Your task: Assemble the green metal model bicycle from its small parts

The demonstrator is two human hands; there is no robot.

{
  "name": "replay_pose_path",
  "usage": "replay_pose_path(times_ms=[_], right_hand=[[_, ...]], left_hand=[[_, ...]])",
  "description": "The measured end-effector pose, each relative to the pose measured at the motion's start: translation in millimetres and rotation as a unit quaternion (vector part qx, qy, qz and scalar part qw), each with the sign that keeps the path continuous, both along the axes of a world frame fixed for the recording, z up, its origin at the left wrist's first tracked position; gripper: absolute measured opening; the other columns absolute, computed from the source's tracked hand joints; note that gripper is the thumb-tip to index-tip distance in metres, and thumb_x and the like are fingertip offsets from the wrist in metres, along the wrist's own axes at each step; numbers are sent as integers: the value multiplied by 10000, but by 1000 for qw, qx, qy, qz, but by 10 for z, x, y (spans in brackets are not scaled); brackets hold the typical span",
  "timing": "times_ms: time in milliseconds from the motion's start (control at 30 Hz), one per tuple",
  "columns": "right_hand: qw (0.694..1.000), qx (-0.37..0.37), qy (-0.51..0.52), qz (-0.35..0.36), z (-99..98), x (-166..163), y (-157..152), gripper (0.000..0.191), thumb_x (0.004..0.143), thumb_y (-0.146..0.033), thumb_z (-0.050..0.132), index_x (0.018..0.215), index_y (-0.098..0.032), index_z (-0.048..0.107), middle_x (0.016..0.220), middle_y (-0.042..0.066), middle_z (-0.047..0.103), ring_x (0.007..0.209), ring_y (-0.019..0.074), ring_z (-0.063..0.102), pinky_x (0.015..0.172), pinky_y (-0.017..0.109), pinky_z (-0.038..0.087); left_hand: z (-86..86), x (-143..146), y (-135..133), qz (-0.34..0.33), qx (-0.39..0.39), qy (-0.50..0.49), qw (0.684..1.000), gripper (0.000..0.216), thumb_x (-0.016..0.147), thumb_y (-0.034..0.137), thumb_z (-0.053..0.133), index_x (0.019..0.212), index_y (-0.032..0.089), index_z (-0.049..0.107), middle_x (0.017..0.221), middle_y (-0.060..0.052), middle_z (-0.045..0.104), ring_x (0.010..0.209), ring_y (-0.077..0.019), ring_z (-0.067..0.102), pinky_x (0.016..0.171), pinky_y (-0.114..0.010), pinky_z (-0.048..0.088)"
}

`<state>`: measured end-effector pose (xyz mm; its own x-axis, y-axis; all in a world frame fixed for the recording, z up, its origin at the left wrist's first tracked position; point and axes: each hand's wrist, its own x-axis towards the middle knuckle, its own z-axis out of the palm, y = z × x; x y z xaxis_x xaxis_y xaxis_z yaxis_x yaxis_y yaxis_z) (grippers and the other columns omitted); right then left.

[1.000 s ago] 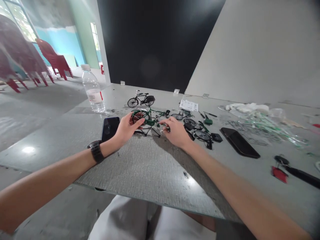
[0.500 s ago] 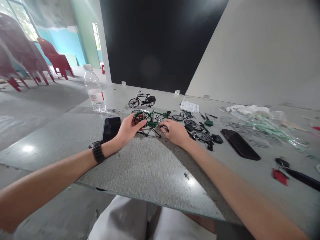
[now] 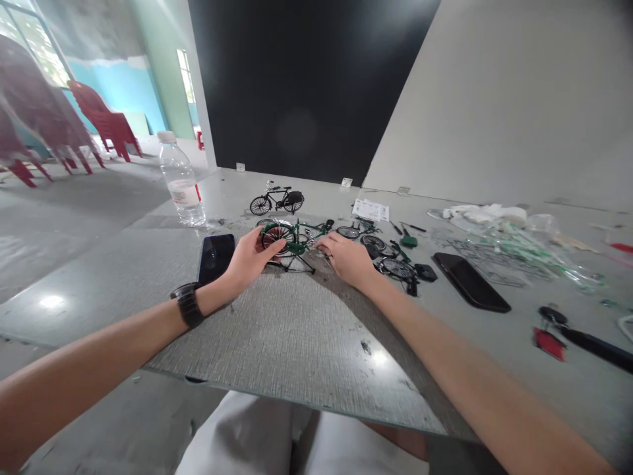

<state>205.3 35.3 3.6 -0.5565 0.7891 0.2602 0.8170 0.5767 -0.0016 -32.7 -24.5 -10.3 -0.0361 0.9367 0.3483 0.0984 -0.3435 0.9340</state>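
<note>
Holding: my left hand (image 3: 252,257) curls closed around a wheel of the green model bicycle (image 3: 301,236)

Pinching: my right hand (image 3: 346,258) sits narrow beside the bicycle's frame; from here I cannot tell if it grips anything

Bicycle: upright on a small black stand (image 3: 291,264), at the far edge of the grey textured mat (image 3: 277,336)

Nearby: black smartphone (image 3: 215,258) just beside my left hand, black model bicycle (image 3: 275,200) beyond, loose model wheels (image 3: 395,268) right of my right hand

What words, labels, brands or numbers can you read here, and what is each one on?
No words, brands or numbers can be read clearly.
The label on the plastic water bottle is too blurred to read.
The printed paper sheet is too small to read.
</note>
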Motion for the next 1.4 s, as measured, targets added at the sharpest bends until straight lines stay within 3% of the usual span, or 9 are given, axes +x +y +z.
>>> replay_pose_path(times_ms=[100, 200, 300, 500, 633, 733, 967, 1400], right_hand=[[992, -21, 125, -13, 11, 25, 25, 293, 1005, -203, 359, 1129, -188, 624, 1099, 110, 707, 823, 213, 641, 621, 292, 398], [960, -73, 269, 0, 39, 51, 16, 255, 1015, -258, 346, 1098, -179, 574, 979, 88, 718, 659, 167, 583, 625, 292, 418], [938, -75, 338, -1, 86, 87, -30, 210, 999, -296, 403, 1072, -188, 567, 939, 75, 698, 720, 172, 599, 667, 291, 447], [937, -42, 346, 8, 222, 113, -191, 280, 1001, -402, 460, 1114, -202, 620, 886, 68, 685, 559, 141, 543, 527, 287, 425], [929, 11, 365, 64, 264, 50, -312, 284, 1005, -344, 480, 1217, -207, 611, 955, 87, 743, 760, 194, 695, 647, 313, 534], [923, 32, 371, 100, 267, -18, -397, 250, 1010, -294, 473, 1200, -196, 604, 988, 90, 761, 905, 208, 728, 730, 315, 565], [934, 43, 333, 124, 223, -85, -469, 288, 1014, -197, 407, 1234, -187, 594, 1064, 77, 767, 824, 159, 727, 750, 288, 568], [951, 52, 292, 91, 194, -79, -472, 288, 1018, -291, 455, 1196, -231, 674, 931, 24, 773, 597, 122, 639, 620, 262, 525]], left_hand=[[-5, 0, 6, 3, -3, 6, 1000, 338, 840, 433, 709, 1038, 168, 640, 972, -78, 690, 823, -186, 670, 707, -323, 616], [-9, 2, 12, 13, 4, 20, 1000, 331, 836, 434, 711, 1015, 165, 637, 947, -74, 692, 794, -180, 666, 703, -323, 605], [-2, 3, 7, 17, 11, 37, 999, 324, 843, 444, 701, 990, 163, 634, 919, -69, 693, 764, -176, 662, 692, -323, 593], [31, 3, -44, 33, 40, 115, 992, 305, 854, 445, 695, 947, 159, 641, 921, -77, 717, 788, -193, 678, 727, -341, 577], [46, 27, -104, 20, 62, 139, 988, 322, 861, 430, 696, 1037, 161, 675, 1035, -90, 741, 914, -213, 695, 826, -363, 571], [60, 45, -145, 10, 72, 152, 986, 349, 865, 431, 696, 1097, 171, 680, 1042, -83, 749, 904, -210, 701, 818, -357, 573], [75, 54, -177, 21, 100, 219, 970, 353, 871, 426, 699, 1133, 190, 688, 1023, -75, 760, 889, -220, 709, 824, -372, 558], [71, 51, -182, 18, 95, 217, 971, 356, 869, 444, 694, 1113, 185, 694, 953, -67, 753, 832, -214, 689, 785, -371, 554]])
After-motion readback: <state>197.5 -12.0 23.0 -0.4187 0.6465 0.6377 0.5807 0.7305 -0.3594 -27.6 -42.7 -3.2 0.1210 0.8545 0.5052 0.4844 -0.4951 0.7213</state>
